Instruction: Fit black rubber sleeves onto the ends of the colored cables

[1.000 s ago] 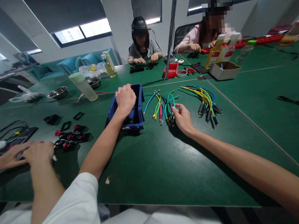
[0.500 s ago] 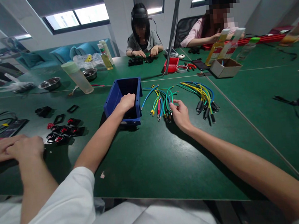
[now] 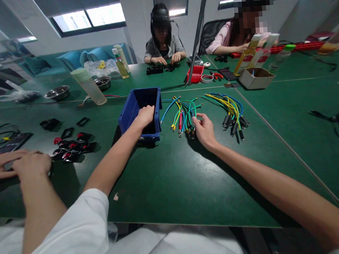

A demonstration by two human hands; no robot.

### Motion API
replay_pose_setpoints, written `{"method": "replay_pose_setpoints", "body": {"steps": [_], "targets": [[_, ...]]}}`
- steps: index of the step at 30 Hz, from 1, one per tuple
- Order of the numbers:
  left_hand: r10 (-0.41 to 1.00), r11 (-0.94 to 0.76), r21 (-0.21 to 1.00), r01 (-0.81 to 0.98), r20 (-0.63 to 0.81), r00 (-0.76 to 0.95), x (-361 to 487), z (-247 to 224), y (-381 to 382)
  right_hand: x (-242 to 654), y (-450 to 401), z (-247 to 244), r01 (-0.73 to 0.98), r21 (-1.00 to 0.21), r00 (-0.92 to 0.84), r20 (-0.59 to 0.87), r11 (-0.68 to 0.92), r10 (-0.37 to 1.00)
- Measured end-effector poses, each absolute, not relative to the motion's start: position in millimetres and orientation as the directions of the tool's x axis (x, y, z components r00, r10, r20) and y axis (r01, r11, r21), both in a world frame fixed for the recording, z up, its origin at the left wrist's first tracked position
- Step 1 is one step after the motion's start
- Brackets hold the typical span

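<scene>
My left hand reaches into a dark blue plastic bin, close against its right wall. Its knuckles face up, and its fingertips are hidden, so I cannot see what they touch. My right hand rests at the right side of a loose group of cables, thumb and forefinger pinched at a green cable. In this group lie blue and yellow cables with metal ring ends, and a red-sleeved piece. Farther right, a fanned bundle of yellow, green and blue cables ends in black sleeves.
Left of the bin lie black parts with red pieces, near another person's hands. Behind stand a frosted bottle, a red box, a small carton and a slanted metal pole. Two people sit across the table.
My two hands keep their places at the bin and the cables. The neighbouring person's hands at the left have shifted slightly. The view has moved a little.
</scene>
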State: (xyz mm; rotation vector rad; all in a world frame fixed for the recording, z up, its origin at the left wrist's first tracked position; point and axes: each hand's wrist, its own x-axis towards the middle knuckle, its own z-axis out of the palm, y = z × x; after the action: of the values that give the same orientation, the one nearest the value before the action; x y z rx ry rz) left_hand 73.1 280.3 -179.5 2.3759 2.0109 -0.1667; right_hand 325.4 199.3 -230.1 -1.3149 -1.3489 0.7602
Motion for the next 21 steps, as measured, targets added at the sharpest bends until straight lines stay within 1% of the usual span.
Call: {"method": "replay_pose_setpoints", "body": {"steps": [5, 9, 13, 17, 21], "targets": [[0.986, -0.143, -0.057, 0.988, -0.098, 0.137, 73, -180, 283, 325, 198, -229, 0.286, -0.939, 0.172, 0.244, 0.189, 0.954], [0.987, -0.142, -0.047, 0.989, -0.087, 0.137, 71, -177, 281, 325, 199, -231, 0.254, -0.949, 0.172, 0.234, 0.187, 0.957], [0.991, -0.132, -0.032, 0.991, -0.022, 0.131, 70, -174, 277, 326, 199, -233, 0.225, -0.956, 0.176, 0.229, 0.187, 0.957], [0.985, -0.173, 0.034, 0.984, 0.034, 0.171, 71, -175, 273, 326, 198, -232, 0.218, -0.951, 0.185, 0.259, 0.218, 0.948], [0.977, -0.214, 0.120, 0.969, 0.041, 0.210, 71, -178, 273, 324, 195, -230, 0.190, -0.949, 0.180, 0.284, 0.250, 0.942]]}}
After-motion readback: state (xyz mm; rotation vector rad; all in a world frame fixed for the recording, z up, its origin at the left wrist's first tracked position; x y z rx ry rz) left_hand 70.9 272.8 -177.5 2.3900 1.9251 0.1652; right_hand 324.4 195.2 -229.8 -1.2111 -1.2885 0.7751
